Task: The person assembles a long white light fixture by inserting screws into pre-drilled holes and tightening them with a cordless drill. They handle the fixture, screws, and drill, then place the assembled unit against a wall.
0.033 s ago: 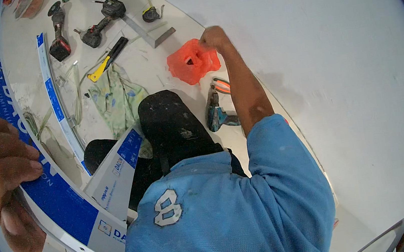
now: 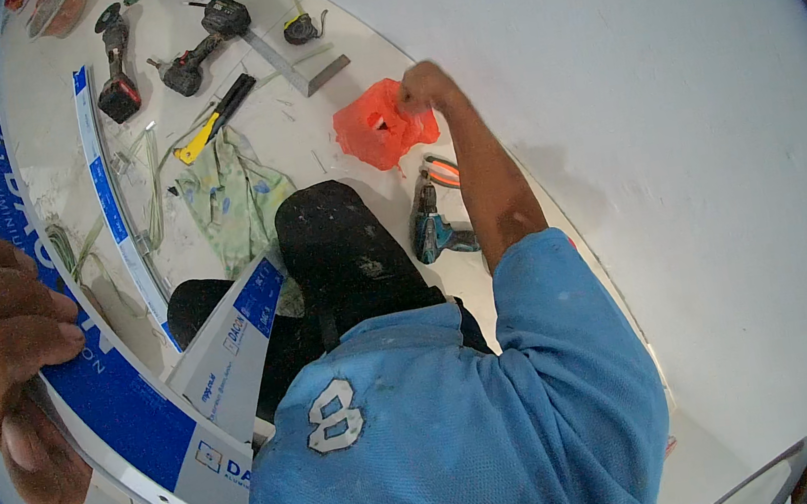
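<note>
My left hand (image 2: 12, 345) is wrapped round a long aluminium profile (image 2: 147, 419) with blue and white protective film, which runs from the upper left down to my left side. Its near end has small holes. My right hand (image 2: 427, 88) is curled closed over the right edge of a crumpled red plastic bag (image 2: 364, 131) on the floor. Whatever its fingers hold, if anything, is hidden. Below the bag lie a teal and black cordless drill (image 2: 433, 233) and orange-handled pliers (image 2: 442, 173). Another white and blue film-covered piece (image 2: 234, 348) rests across my lap.
A thin film-covered strip (image 2: 116, 207) lies left of a patterned cloth (image 2: 230, 193) and a yellow-black hand tool (image 2: 216, 120). Farther off are an angle grinder (image 2: 117, 66), a cordless driver (image 2: 207, 44), a square (image 2: 306, 74) and a tape measure (image 2: 301, 29). A white wall (image 2: 669, 119) rises on the right.
My right hand has moved slightly down and left, closer over the red plastic bag. My left hand and the profile stay where they were.
</note>
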### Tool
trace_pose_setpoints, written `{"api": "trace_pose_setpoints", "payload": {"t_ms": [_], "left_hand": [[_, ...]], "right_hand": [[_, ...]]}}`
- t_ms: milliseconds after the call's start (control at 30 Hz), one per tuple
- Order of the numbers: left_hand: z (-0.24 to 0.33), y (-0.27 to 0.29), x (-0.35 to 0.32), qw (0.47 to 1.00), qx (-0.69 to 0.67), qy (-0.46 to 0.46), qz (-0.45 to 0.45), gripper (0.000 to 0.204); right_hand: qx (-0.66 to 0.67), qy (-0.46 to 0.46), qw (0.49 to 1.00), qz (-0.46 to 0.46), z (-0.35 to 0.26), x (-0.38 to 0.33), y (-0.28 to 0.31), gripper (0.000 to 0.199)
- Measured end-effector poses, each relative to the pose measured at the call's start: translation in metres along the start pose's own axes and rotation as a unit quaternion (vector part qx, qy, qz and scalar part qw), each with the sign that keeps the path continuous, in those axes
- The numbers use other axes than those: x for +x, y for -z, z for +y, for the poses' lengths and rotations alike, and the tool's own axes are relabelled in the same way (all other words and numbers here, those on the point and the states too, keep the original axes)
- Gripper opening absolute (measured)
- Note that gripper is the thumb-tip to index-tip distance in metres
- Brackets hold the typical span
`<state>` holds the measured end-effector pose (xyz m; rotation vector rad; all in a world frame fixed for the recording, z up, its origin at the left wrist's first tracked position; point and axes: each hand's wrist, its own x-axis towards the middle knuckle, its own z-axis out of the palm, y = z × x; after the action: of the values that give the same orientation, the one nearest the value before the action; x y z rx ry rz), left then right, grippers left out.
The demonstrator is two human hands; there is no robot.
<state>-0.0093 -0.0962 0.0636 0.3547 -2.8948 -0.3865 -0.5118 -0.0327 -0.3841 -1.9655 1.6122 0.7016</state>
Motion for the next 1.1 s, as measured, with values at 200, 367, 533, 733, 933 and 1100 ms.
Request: {"api": "trace_pose_setpoints", "payload": {"t_ms": [200, 367, 533, 733, 933, 1100], "left_hand": [[0.001, -0.003, 0.005, 1.000, -0.005, -0.001, 0.028, 0.063], [0.005, -0.008, 0.002, 0.999, 0.001, -0.005, 0.033, 0.065], [-0.003, -0.002, 0.009, 0.999, 0.010, -0.048, 0.017, 0.070], [0.002, -0.007, 0.012, 0.998, 0.026, -0.035, 0.035, 0.073], [0.004, -0.005, 0.010, 0.999, 0.016, -0.015, 0.035, 0.075], [0.014, -0.011, 0.019, 0.997, 0.002, -0.009, 0.078, 0.070]], "right_hand": [[0.257, -0.094, 0.943, 0.188, -0.017, 0.061, -0.121, 0.018], [0.384, -0.060, 0.863, 0.321, -0.069, 0.056, -0.127, 0.031], [0.191, -0.187, 0.919, 0.291, -0.114, 0.046, -0.114, 0.021], [0.264, -0.213, 0.882, 0.328, -0.113, 0.046, -0.121, 0.024], [0.345, -0.176, 0.834, 0.393, -0.078, 0.009, -0.107, 0.025], [0.505, -0.211, 0.709, 0.446, -0.038, -0.028, -0.111, 0.023]]}}
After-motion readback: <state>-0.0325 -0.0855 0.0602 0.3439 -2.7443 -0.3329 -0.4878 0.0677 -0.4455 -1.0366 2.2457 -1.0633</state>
